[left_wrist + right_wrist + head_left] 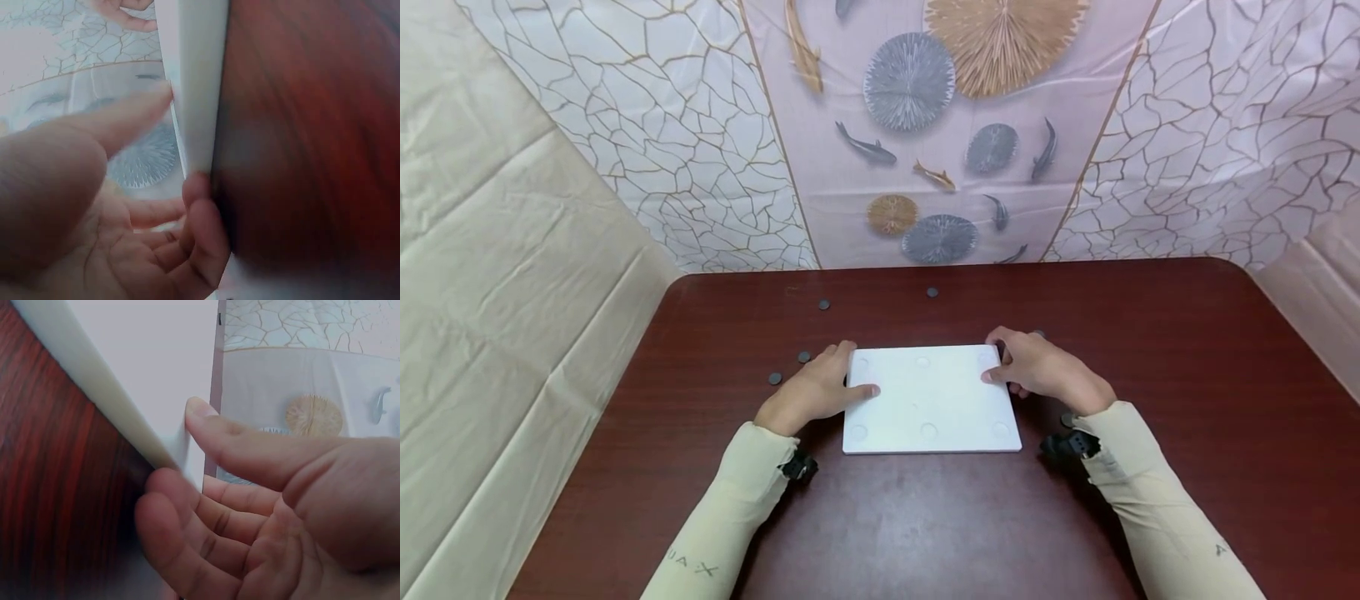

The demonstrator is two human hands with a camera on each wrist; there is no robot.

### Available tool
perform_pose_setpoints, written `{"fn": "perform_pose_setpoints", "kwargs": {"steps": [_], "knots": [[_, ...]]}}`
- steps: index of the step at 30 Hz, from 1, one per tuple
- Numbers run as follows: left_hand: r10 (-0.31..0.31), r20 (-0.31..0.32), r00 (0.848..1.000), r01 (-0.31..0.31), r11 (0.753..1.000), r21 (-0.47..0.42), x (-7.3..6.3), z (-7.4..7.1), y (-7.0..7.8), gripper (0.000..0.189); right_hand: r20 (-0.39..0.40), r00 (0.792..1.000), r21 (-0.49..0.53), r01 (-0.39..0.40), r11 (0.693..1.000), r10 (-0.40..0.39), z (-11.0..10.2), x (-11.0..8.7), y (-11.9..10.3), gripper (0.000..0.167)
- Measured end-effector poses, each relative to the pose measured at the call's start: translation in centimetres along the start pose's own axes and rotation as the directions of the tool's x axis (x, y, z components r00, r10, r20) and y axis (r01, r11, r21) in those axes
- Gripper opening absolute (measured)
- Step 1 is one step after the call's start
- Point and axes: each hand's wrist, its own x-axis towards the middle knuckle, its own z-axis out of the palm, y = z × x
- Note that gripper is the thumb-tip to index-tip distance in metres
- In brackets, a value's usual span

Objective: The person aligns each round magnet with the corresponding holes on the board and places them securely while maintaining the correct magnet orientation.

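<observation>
a flat, white, rectangular board (pixel 928 400) (round marks (pixel 928 431) show on its upper face) is at the middle of the reddish-brown, wood-grained surface (pixel 895 517). the left hand (pixel 814 386) grips its left edge, thumb on top; the right hand (pixel 1045 367) grips its right edge near the far right corner. small, dark, round discs (pixel 824 305) lie on the far side of the board and to its left and right.
</observation>
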Motion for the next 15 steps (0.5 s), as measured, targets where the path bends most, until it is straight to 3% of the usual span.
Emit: {"fn": "perform_pose_setpoints", "kwargs": {"steps": [7, 15], "knots": [[-0.024, 0.100, 0.995, 0.029, 0.998, -0.054, 0.14, -0.58, -0.22, 0.116, 0.005, 1.000, 0.025, 0.019, 1.000, -0.019, -0.47, -0.07, 0.59, 0.054], [-0.051, 0.107, 0.993, 0.061, 0.994, -0.096, 0.02, -0.37, -0.44, 0.113, 0.001, 0.998, 0.031, 0.060, 0.998, -0.060, -0.69, -0.08, 0.96, 0.061]]}}
